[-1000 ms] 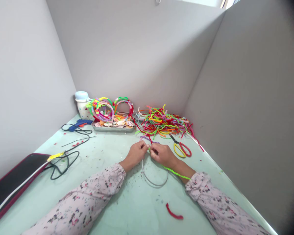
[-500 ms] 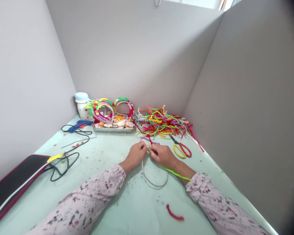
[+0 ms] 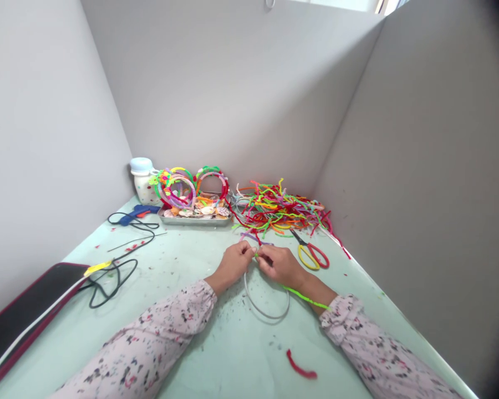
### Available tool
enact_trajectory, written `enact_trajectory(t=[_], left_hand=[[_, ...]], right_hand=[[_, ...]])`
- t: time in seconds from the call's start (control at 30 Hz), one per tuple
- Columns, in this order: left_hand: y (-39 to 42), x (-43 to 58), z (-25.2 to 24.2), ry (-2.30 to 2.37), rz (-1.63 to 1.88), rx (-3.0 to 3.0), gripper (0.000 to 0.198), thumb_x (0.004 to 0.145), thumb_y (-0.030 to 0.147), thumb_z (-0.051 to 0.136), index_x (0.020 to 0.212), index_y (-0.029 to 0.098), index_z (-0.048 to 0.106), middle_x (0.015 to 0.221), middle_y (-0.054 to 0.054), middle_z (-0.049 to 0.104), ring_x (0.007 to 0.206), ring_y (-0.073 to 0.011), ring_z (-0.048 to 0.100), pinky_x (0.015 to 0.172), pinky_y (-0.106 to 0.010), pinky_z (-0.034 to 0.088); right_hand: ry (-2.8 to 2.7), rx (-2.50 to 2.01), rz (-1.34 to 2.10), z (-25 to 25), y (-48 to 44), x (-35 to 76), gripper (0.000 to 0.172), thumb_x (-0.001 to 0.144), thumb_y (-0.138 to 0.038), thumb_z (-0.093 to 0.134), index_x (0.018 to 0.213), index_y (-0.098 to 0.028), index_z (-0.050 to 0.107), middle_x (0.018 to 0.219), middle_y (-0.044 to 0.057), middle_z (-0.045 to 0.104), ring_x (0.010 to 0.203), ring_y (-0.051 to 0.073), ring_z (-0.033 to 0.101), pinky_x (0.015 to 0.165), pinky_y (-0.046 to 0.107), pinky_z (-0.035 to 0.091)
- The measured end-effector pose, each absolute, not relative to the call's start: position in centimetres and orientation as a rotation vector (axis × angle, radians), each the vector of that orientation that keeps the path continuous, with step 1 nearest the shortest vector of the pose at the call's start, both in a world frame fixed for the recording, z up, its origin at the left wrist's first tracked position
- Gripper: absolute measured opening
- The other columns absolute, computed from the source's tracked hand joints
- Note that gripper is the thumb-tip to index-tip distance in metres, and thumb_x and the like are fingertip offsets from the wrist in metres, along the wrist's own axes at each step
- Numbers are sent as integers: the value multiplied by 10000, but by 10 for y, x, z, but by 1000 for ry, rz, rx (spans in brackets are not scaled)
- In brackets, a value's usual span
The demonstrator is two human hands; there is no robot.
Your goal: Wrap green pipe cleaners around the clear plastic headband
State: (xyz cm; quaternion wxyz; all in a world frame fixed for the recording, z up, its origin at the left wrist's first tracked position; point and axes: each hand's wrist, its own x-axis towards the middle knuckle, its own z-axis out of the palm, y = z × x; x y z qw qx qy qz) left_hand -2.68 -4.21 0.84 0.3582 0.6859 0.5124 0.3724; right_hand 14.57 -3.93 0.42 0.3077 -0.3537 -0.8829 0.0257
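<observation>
My left hand [image 3: 235, 261] pinches one end of a thin grey headband [image 3: 270, 317], whose bare loop hangs below my fingers over the table. Close beside it, my right hand [image 3: 281, 264] is closed on a lime-green pipe cleaner [image 3: 305, 298], and its long tail runs back under the wrist to the sleeve. A bit of green shows between the fingertips of both hands, at the headband's end. The exact wrap there is covered by my fingers. A short red pipe cleaner piece [image 3: 300, 366] lies nearer to me.
Behind my hands spreads a heap of coloured pipe cleaners [image 3: 280, 208], with scissors [image 3: 311, 255] at its right. A metal tray [image 3: 195, 221] holds shells and wrapped headbands [image 3: 178, 191]. To the left are a blue glue gun [image 3: 138, 214], black cable [image 3: 118, 285] and a lidded cup [image 3: 143, 183].
The whole view has shifted slightly, so everything sits a little further right. My fingers have moved only slightly at the headband's end; both hands keep their grip.
</observation>
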Motion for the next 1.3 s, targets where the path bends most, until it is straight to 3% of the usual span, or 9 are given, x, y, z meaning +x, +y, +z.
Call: enact_trajectory(t=[0.63,1.3], left_hand=[[-41,-27,6,1329,984,1768,270,821,373,442,638,178,480,471,45,475,505,-109,442,539,-222,322],[-41,-27,5,1316,992,1781,281,832,366,430,631,175,478,478,45,461,518,-110,434,542,-226,320]], right_hand=[[-2303,-1018,-11,-1,-36,143,90,798,-173,511,716,-193,543,656,-1,562,601,120,495,590,215,347],[-2330,-952,3,0,-36,144,109,834,-175,481,795,-185,582,710,16,590,637,125,514,629,224,370]])
